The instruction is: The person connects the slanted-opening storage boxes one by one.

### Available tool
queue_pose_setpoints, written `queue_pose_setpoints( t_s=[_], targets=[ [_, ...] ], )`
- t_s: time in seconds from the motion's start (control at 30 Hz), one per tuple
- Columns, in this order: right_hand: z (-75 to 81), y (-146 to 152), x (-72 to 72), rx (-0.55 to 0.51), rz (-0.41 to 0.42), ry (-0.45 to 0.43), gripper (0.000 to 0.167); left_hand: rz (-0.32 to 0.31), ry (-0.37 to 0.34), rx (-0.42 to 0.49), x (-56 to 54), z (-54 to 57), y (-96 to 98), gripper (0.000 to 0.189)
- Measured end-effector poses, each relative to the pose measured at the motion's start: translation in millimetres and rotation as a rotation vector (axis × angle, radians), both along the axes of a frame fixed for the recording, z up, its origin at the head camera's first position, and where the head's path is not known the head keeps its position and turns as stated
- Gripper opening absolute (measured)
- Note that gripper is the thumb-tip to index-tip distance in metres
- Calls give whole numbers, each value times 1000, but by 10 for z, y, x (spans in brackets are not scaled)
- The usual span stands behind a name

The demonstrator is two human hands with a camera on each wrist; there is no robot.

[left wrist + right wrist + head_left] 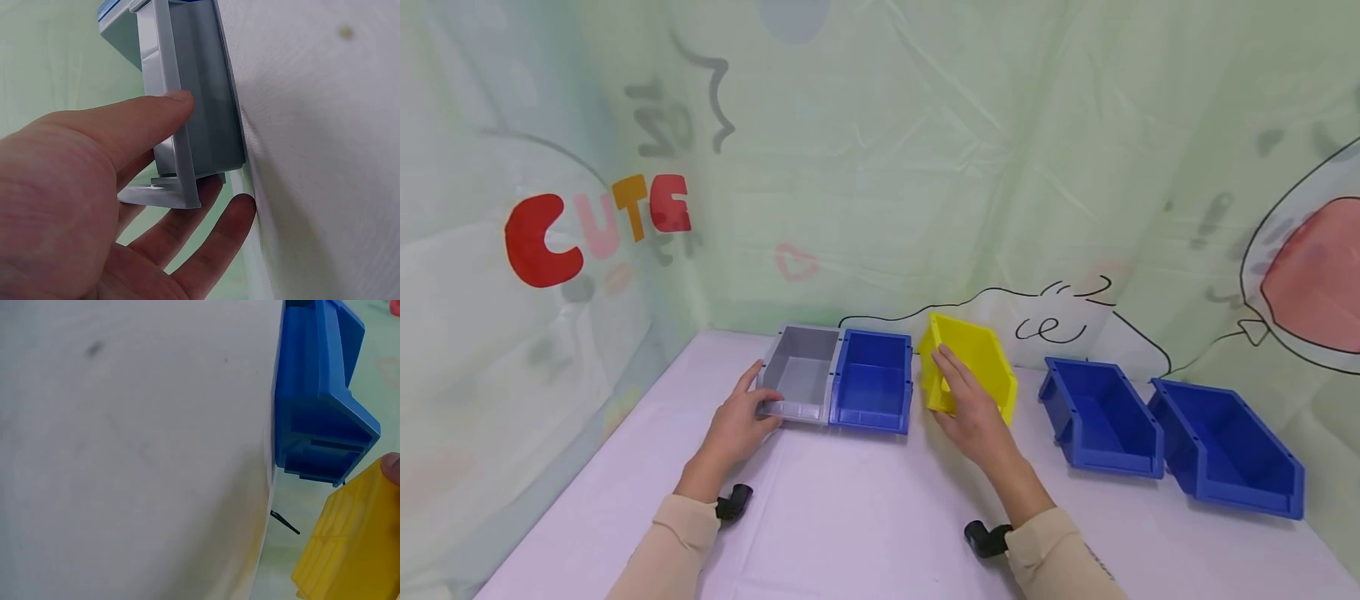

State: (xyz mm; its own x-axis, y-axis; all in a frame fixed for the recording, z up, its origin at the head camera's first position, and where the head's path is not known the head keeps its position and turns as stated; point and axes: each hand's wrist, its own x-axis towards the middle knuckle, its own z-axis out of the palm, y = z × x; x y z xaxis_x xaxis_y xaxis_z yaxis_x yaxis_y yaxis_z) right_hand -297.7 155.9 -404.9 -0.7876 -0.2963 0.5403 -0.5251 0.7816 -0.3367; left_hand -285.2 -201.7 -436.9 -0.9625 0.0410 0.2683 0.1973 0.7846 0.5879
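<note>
A grey storage bin (805,379) stands at the back left of the table, side by side with a blue storage bin (874,375). My left hand (730,429) grips the grey bin's front left corner; in the left wrist view the thumb lies on the front of that bin (203,81) and fingers reach round its side. To the right of the blue bin, my right hand (977,423) holds a tilted yellow storage bin (983,354) by its left wall. The right wrist view shows this yellow bin (356,544) raised off the table, with only a fingertip in sight.
Two more blue bins, one nearer (1105,425) and one farther right (1232,454), stand on the right of the white-covered table (842,517). A printed curtain (880,167) hangs close behind the bins and along the left side.
</note>
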Motion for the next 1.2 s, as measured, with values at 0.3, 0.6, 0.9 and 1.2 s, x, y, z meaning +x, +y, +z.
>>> queue_pose_setpoints(
  t_s=[0.3,0.6,0.9,1.2],
  targets=[
    [15,-58,-14,1,5,-8,90,2,-2,-2,2,-2,19,30],
    [32,-74,-49,21,15,-7,89,1,-11,-7,16,38,32,29],
    [41,-106,-44,39,12,-9,89,-2,-3,-5,8,42,19,28],
    [-21,-151,-46,100,-9,24,90,3,-11,-9,20,31,3,28]
  ],
)
